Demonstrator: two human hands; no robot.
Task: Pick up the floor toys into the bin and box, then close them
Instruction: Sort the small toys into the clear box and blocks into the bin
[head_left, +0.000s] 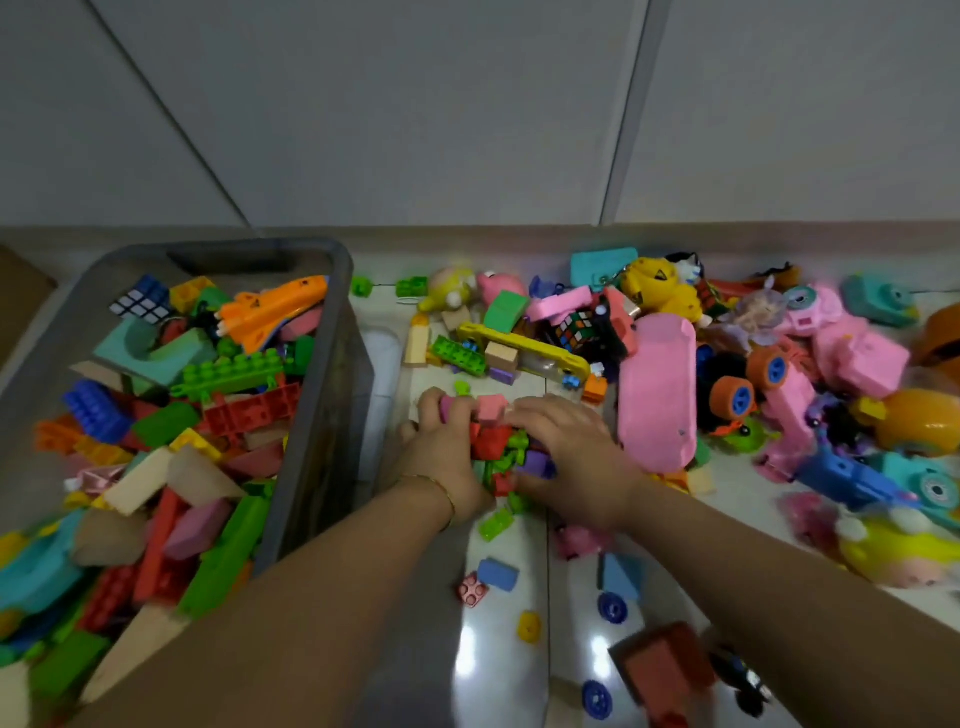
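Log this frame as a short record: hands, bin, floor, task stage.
hands: left hand and right hand cupped round small blocks on the floor
bin: grey bin at left, open, heaped with toys
floor: many toys loose, mostly right, including pink oblong toy
stage: gathering; bin not yet closed

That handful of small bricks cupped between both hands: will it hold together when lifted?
Likely not fully: the bricks look loose and mixed in shape, so some may slip between the left hand and right hand. They seem rigid, light plastic, unlikely to break if dropped.
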